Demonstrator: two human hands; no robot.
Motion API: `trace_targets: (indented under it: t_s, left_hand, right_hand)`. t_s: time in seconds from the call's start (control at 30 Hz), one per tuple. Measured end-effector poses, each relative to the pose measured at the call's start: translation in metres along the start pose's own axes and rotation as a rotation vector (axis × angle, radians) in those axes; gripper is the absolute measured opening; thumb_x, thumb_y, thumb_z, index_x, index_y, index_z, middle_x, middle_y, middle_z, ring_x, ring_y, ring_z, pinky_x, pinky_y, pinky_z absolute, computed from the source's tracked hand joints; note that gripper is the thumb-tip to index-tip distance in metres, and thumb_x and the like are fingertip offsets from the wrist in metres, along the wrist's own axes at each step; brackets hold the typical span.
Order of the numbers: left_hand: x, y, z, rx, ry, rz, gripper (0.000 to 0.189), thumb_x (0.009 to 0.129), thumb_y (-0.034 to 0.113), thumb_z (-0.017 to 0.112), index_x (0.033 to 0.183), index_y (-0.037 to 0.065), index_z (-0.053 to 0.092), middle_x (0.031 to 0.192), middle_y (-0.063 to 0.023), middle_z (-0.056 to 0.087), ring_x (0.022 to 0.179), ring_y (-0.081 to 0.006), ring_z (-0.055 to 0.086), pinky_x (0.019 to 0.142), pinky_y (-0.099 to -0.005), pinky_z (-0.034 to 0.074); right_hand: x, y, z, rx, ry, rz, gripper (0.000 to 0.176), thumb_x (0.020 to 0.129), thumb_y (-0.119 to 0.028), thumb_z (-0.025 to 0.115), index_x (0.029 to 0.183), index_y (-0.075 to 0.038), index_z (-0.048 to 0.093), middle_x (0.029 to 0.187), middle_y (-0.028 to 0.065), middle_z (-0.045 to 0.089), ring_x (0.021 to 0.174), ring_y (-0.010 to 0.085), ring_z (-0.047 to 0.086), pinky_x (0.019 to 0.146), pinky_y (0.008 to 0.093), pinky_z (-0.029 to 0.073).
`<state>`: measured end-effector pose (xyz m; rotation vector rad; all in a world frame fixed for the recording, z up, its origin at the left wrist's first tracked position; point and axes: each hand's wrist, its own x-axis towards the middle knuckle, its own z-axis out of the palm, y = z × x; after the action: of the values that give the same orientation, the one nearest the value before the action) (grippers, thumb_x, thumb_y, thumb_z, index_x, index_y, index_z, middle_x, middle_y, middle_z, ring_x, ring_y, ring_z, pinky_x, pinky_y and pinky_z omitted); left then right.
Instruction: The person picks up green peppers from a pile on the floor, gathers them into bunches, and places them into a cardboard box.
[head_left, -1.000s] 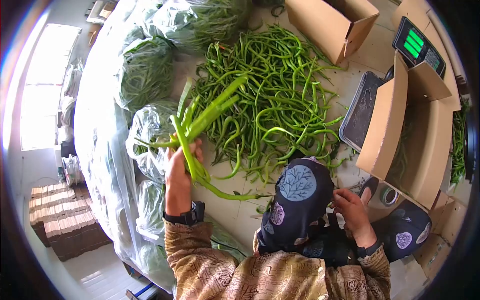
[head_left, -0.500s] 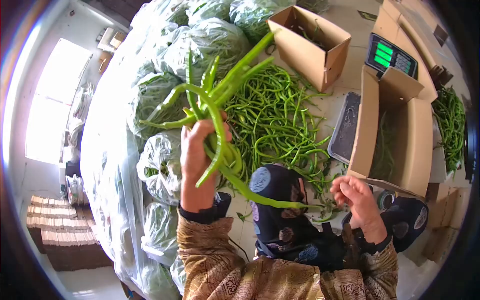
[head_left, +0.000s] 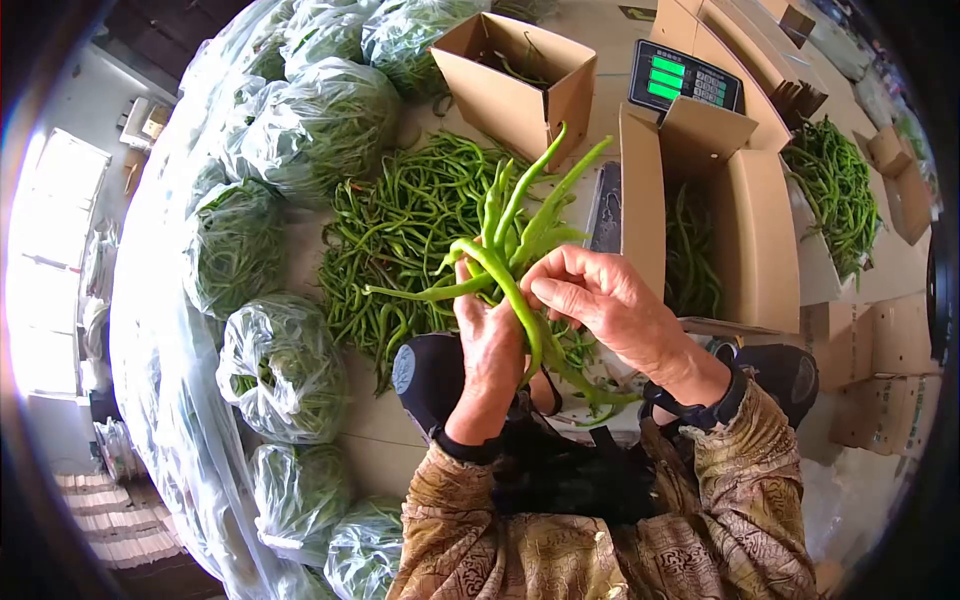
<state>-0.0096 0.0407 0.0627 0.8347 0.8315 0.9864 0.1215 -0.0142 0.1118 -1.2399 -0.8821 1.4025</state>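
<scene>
We note a bunch of long green peppers (head_left: 507, 262) above the floor (head_left: 385, 435), in front of the wearer's body. Left hand (head_left: 488, 345): closed around the lower part of the bunch, tips fanning up and sideways, one long pepper curving down across the fingers. Right hand (head_left: 618, 312): raised at the bunch's right side, thumb and fingers drawn together; we cannot tell whether it grips a pepper.

Beyond the hands, we record a loose pile of peppers (head_left: 395, 215) on the floor, partly covered in our view by the bunch. Behind the pile: an upright open carton (head_left: 500, 98). Right of the bunch: a larger open carton (head_left: 760, 235), peppers inside; its near-side flap and wall stand between the right hand and those peppers. A scale display (head_left: 680, 80), lit green, stands behind this carton. Further right: a second heap of peppers (head_left: 835, 190). Left: filled plastic bags (head_left: 283, 368), in a row beside the pile.
</scene>
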Motion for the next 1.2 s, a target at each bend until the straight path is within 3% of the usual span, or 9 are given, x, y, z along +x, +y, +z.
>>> trace_targets:
  t_s: [0.13,0.23,0.37,0.47,0.5,0.63,0.83,0.87,1.2]
  left_hand:
    - [0.000,-0.034,-0.002,-0.175,-0.042,0.004,0.059,0.085,-0.002,0.061,0.137,0.003,0.032,0.116,-0.0171,0.057,0.101,-0.0254,0.063,0.085,-0.0359,0.056]
    - [0.005,-0.054,-0.005,-0.045,-0.013,0.091,0.060,0.084,0.004,0.067,0.136,0.004,0.036,0.114,-0.0090,0.057,0.095,-0.0174,0.061,0.083,-0.0306,0.052]
    - [0.010,-0.049,-0.009,0.001,0.083,0.035,0.048,0.081,0.003,0.064,0.126,0.002,0.048,0.099,-0.0040,0.060,0.079,-0.0100,0.056,0.072,-0.0242,0.047]
    - [0.015,-0.051,-0.025,-0.241,-0.002,-0.070,0.041,0.077,0.001,0.061,0.117,0.003,0.050,0.092,-0.0062,0.057,0.068,-0.0116,0.052,0.062,-0.0237,0.044]
    - [0.012,-0.045,-0.019,-0.251,0.032,-0.022,0.026,0.080,0.006,0.061,0.104,-0.003,0.056,0.085,-0.0065,0.059,0.065,-0.0140,0.055,0.061,-0.0269,0.046]
    - [0.004,-0.028,-0.016,-0.244,-0.102,-0.085,0.033,0.079,0.009,0.061,0.110,0.000,0.052,0.087,-0.0054,0.053,0.068,-0.0127,0.047,0.064,-0.0270,0.042]
    - [-0.001,-0.026,-0.012,-0.412,-0.201,-0.056,0.061,0.077,0.007,0.059,0.134,0.007,0.039,0.097,-0.0081,0.051,0.069,-0.0116,0.044,0.062,-0.0258,0.039]
    - [-0.003,-0.022,-0.007,-0.354,-0.135,-0.038,0.042,0.075,0.017,0.066,0.110,0.002,0.048,0.080,-0.0059,0.051,0.061,-0.0141,0.047,0.058,-0.0276,0.040]
    - [-0.006,-0.018,-0.006,-0.447,-0.178,-0.061,0.047,0.073,0.016,0.067,0.113,0.002,0.047,0.084,-0.0051,0.052,0.063,-0.0126,0.048,0.057,-0.0257,0.040]
  right_hand:
    - [0.002,0.019,-0.003,-0.246,0.084,-0.041,0.023,0.090,-0.020,0.068,0.093,0.001,0.062,0.086,0.0042,0.067,0.079,0.0103,0.062,0.069,0.0278,0.051]
    - [0.008,0.033,-0.009,-0.465,0.122,-0.068,0.021,0.091,-0.019,0.066,0.091,0.000,0.058,0.087,0.0061,0.067,0.079,0.0137,0.064,0.069,0.0289,0.052]
    - [-0.007,0.011,-0.013,0.091,0.084,-0.138,0.015,0.094,-0.012,0.059,0.102,-0.005,0.049,0.090,0.0057,0.058,0.085,0.0152,0.063,0.078,0.0298,0.050]
    - [-0.024,-0.015,-0.034,0.433,0.203,-0.306,0.015,0.095,-0.014,0.056,0.105,-0.003,0.052,0.082,0.0019,0.053,0.068,0.0091,0.049,0.064,0.0248,0.043]
    - [-0.026,-0.015,-0.048,0.502,0.253,-0.308,0.016,0.095,-0.015,0.057,0.105,-0.003,0.053,0.081,0.0006,0.052,0.066,0.0079,0.046,0.062,0.0239,0.041]
    - [-0.021,0.014,-0.082,0.731,0.408,-0.159,0.016,0.094,-0.019,0.061,0.097,-0.004,0.058,0.074,-0.0030,0.047,0.060,0.0060,0.041,0.055,0.0217,0.037]
    - [-0.012,0.032,-0.071,0.900,0.367,-0.069,0.014,0.096,-0.018,0.058,0.090,-0.005,0.055,0.076,-0.0004,0.050,0.058,0.0052,0.042,0.052,0.0202,0.038]
    - [-0.010,0.033,-0.066,0.917,0.380,-0.068,0.014,0.097,-0.017,0.055,0.092,-0.004,0.055,0.078,0.0002,0.050,0.058,0.0051,0.042,0.052,0.0200,0.038]
    - [-0.002,0.028,-0.015,0.430,0.333,0.102,0.031,0.086,-0.018,0.071,0.110,-0.005,0.057,0.092,-0.0022,0.059,0.074,0.0053,0.052,0.060,0.0191,0.037]
